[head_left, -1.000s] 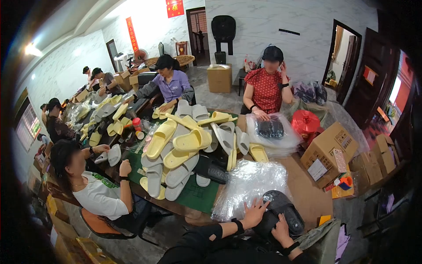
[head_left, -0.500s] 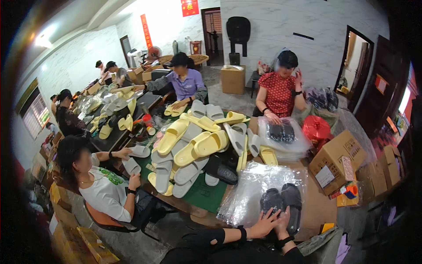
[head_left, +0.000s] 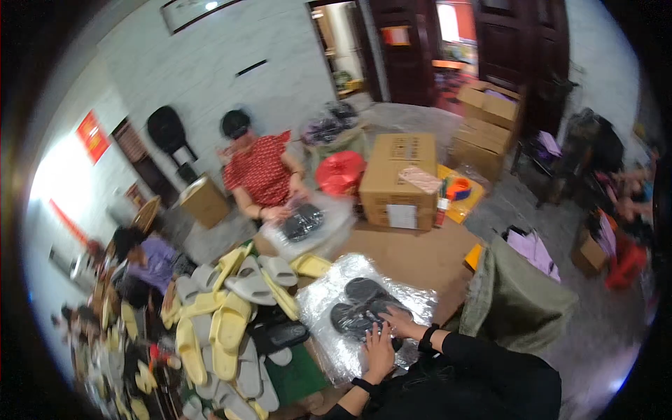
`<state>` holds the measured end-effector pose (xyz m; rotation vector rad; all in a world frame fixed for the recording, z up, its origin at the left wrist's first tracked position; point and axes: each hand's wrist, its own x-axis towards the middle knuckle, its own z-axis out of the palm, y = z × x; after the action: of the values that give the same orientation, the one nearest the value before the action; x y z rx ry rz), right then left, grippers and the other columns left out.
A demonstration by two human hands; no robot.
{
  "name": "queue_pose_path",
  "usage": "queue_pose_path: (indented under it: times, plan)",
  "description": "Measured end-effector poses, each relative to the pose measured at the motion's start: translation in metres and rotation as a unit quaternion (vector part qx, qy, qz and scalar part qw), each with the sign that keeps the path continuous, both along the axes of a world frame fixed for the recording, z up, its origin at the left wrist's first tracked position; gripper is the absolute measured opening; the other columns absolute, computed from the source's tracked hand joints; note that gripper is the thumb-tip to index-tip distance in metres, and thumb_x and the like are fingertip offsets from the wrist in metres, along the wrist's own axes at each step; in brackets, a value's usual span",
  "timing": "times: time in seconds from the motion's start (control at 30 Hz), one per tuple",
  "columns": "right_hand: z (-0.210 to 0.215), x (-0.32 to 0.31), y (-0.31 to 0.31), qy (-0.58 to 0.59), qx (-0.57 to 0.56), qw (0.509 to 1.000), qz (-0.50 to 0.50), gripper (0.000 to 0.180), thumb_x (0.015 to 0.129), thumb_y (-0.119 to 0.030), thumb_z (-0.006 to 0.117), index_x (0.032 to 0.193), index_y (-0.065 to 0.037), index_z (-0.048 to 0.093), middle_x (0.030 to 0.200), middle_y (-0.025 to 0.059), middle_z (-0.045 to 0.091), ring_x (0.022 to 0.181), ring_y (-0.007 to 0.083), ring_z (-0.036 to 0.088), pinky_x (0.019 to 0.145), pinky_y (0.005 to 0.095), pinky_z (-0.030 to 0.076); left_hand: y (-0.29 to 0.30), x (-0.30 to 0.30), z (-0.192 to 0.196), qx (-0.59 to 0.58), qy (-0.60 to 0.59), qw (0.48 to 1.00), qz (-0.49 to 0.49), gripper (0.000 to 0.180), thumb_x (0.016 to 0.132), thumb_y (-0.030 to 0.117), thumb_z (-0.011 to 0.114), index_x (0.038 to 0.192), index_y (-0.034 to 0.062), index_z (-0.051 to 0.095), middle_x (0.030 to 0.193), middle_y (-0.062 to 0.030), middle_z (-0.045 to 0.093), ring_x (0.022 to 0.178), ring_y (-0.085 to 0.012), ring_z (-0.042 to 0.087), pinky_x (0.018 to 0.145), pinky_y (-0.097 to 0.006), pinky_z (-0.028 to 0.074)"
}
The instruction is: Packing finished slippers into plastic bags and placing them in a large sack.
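A pair of black slippers [head_left: 350,318] lies on a stack of clear plastic bags [head_left: 323,348] near me; I cannot tell whether they are inside the top bag. Fingers spread, my left hand [head_left: 379,351] rests at the slippers' near end. My right hand [head_left: 406,323] lies beside it, fingers stretched out over the other slipper and partly hiding it. To the left is a heap of yellow slippers [head_left: 229,325] and grey slippers [head_left: 248,367]. A black slipper [head_left: 287,334] sits at the heap's right edge.
Across the table a person in a red top [head_left: 262,171] handles dark slippers [head_left: 302,222] on plastic bags. Right of them stand a red bag [head_left: 340,173] and a cardboard box [head_left: 399,164]. A tape roll [head_left: 458,187] lies beside the box. A grey-green sack [head_left: 518,297] stands at my right.
The view has swung to the right, so the table and heap appear farther left. Both my hands remain at the black slippers. The person in red now has both hands at their slippers.
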<state>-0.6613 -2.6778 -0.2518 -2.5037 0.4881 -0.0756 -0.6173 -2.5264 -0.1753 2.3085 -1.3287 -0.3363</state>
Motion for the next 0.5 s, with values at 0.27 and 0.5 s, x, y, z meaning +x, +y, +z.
queue_pose_path:
  times: [0.27, 0.5]
  plan:
    - [0.034, -0.068, 0.007, -0.132, 0.226, 0.946, -0.189, 0.065, 0.088, -0.045, 0.042, 0.135, -0.003, 0.025, 0.136, 0.0209, 0.030, 0.123, 0.0346, 0.033, 0.102, 0.0376, 0.026, -0.004, -0.002, -0.018, 0.020, -0.031, 0.994, -0.100, 0.031, 0.081, 0.013, 0.046, 0.112, 0.0068, 0.045, 0.109, -0.0187, 0.049, 0.099, -0.0410, 0.048, 0.076, -0.052, 0.041]
    - [0.060, -0.071, 0.031, -0.027, 0.533, 0.835, -0.132, 0.068, 0.087, -0.053, 0.042, 0.135, -0.006, 0.031, 0.139, 0.0133, 0.029, 0.127, 0.0238, 0.029, 0.102, 0.0332, 0.026, -0.008, -0.004, -0.010, -0.077, 0.096, 0.986, -0.116, 0.012, 0.082, 0.006, 0.043, 0.090, -0.0005, 0.049, 0.087, -0.0225, 0.054, 0.080, -0.0411, 0.053, 0.068, -0.047, 0.042]
